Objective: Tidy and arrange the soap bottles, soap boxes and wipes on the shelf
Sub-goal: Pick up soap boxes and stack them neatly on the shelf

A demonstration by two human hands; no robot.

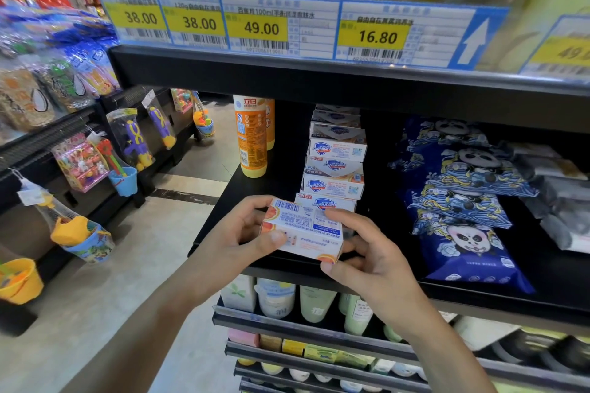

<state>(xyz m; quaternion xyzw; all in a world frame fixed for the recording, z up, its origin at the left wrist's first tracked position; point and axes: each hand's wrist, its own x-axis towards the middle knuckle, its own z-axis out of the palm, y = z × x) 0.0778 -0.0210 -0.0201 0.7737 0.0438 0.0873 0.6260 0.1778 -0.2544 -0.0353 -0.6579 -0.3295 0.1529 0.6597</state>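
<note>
A white soap box with orange fruit pictures is gripped between both my hands above the front edge of the black shelf. My left hand grips its left end and my right hand its right end. Behind it, white and blue soap boxes lie in an uneven row running to the back. Two orange soap bottles stand upright at the shelf's left. Several blue panda-print wipes packs overlap each other to the right of the boxes.
Grey packs lie at the far right of the shelf. A shelf with yellow price tags hangs low overhead. Lower shelves hold bottles and boxes. Toys with buckets hang on a rack across the aisle to the left.
</note>
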